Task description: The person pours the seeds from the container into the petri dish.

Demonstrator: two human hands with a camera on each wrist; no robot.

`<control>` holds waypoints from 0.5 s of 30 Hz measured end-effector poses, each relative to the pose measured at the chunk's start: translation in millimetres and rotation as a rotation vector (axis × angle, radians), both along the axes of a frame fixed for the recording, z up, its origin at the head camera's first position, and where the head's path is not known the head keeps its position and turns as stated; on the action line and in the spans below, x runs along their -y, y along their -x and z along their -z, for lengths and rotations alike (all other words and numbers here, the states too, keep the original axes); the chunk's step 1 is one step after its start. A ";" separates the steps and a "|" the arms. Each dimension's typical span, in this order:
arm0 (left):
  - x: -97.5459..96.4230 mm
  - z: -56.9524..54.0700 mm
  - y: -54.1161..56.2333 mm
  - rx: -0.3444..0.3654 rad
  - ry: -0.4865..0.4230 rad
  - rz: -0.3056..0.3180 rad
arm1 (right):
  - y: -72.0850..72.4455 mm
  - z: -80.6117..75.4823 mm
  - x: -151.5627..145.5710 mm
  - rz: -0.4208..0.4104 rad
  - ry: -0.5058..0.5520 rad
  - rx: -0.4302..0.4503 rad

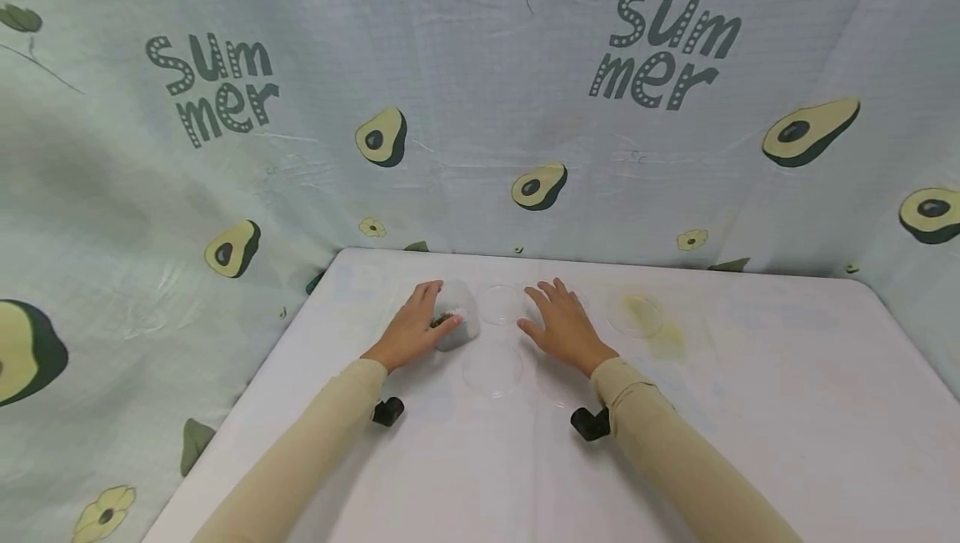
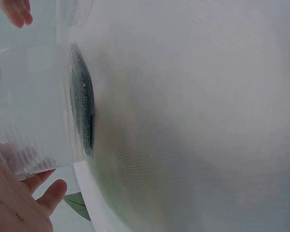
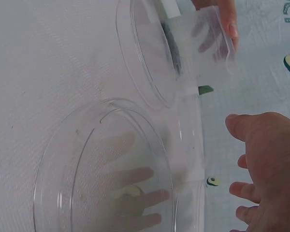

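My left hand [image 1: 414,330] grips a clear plastic container [image 1: 455,318] from its left side, thumb on the near side. A dark, grainy layer [image 2: 82,104] lies at the container's bottom; I cannot tell what it is. Some fingers show through the clear wall in the left wrist view. To the right, my right hand [image 1: 562,326] hovers above the table with spread fingers and holds nothing. Below it in the right wrist view is a clear, shallow round dish [image 3: 106,169], with another dish [image 3: 150,53] standing nearer the container.
Several clear round dishes lie on the white table [image 1: 787,409], among them one in front [image 1: 492,369] and one at the right [image 1: 635,315] over a yellowish patch. A printed cloth [image 1: 465,51] hangs behind the table's back edge and along its left side.
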State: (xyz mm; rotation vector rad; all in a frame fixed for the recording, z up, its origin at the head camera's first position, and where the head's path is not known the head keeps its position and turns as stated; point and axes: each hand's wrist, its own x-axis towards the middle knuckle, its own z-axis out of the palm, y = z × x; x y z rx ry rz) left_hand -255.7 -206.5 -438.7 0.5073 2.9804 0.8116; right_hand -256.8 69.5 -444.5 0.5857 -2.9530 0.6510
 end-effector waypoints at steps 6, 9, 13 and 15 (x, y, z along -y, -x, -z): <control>-1.2 -0.6 -0.9 -0.014 0.018 0.004 | 4.6 2.1 2.2 0.002 -0.017 0.013; -2.0 -1.0 -0.7 -0.019 0.019 0.001 | 6.7 2.9 3.7 0.005 -0.025 0.015; -2.3 -0.6 -0.6 -0.025 0.016 -0.001 | 9.8 3.6 6.1 0.009 -0.026 0.027; -2.2 0.3 -0.3 -0.023 0.017 -0.007 | 11.4 3.8 7.5 0.010 -0.024 0.041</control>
